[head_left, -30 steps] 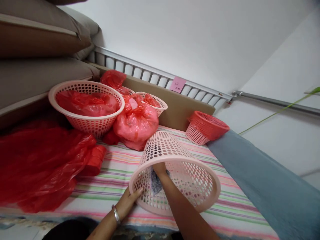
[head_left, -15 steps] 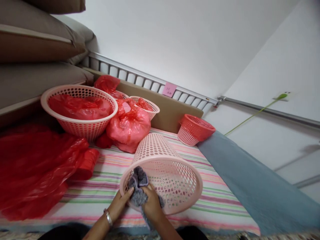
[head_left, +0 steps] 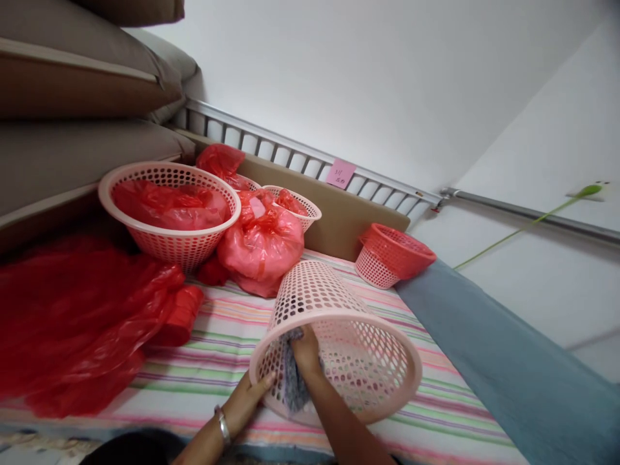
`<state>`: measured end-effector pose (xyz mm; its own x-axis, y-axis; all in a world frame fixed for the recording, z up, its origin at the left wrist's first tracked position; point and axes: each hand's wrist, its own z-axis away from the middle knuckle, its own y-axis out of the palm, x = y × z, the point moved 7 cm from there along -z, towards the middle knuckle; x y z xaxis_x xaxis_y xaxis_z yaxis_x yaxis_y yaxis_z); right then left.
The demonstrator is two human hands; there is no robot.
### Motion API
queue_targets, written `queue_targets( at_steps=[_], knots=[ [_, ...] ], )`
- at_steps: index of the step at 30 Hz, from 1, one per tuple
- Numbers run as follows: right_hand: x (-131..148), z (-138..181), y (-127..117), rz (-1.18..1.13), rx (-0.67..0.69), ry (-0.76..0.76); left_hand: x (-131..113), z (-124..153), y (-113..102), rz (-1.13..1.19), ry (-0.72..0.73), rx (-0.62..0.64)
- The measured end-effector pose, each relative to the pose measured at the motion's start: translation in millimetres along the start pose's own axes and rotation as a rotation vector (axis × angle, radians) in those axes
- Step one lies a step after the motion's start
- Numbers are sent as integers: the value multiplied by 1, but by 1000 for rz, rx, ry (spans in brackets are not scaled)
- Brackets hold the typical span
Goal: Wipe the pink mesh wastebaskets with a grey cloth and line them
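A pale pink perforated plastic basket (head_left: 382, 323) lies on its side with its mouth facing me. My left hand (head_left: 249, 402), a silver bangle at its wrist, grips the basket's rim at the lower left, thumb inside. Inside the mouth, my right hand (head_left: 306, 354) is closed on a grey cloth (head_left: 294, 381) and presses it against the left inner wall. Part of the cloth hangs down below the fingers. The right fingertips are partly hidden by the cloth and the basket's rim.
Red plastic bags (head_left: 92, 329) lie at left beside a red roll (head_left: 181, 313). Behind stand a pink basket (head_left: 186, 242) with red plastic inside and a tied red bag (head_left: 264, 248). Stacked baskets (head_left: 380, 258) stand at the back right, on a striped sheet (head_left: 223, 349). Cushions (head_left: 87, 77) rise at left.
My right hand has moved deeper into the basket with the cloth. My left hand has let go of the cloth and now holds the rim. The view has shifted slightly.
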<state>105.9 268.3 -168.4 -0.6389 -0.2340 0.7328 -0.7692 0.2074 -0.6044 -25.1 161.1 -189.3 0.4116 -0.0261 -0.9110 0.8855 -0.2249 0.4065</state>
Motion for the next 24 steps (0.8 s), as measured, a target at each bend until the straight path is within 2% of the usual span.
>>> queue_targets(
  at_steps=[5,10,14,21,24],
  knots=[
    [-17,-45,13,18,-30,34,-2,3,5,-41,-17,9],
    [-19,-51,13,28,17,13,-2,2,7,-42,-14,28],
    [-8,-24,9,39,79,-22,-1,3,5,-57,-16,-5],
    [28,62,-12,-6,219,-97,7,2,1,-184,-9,-28],
    [35,86,-19,-50,259,-87,1,-2,-2,-199,-2,-21]
  ],
)
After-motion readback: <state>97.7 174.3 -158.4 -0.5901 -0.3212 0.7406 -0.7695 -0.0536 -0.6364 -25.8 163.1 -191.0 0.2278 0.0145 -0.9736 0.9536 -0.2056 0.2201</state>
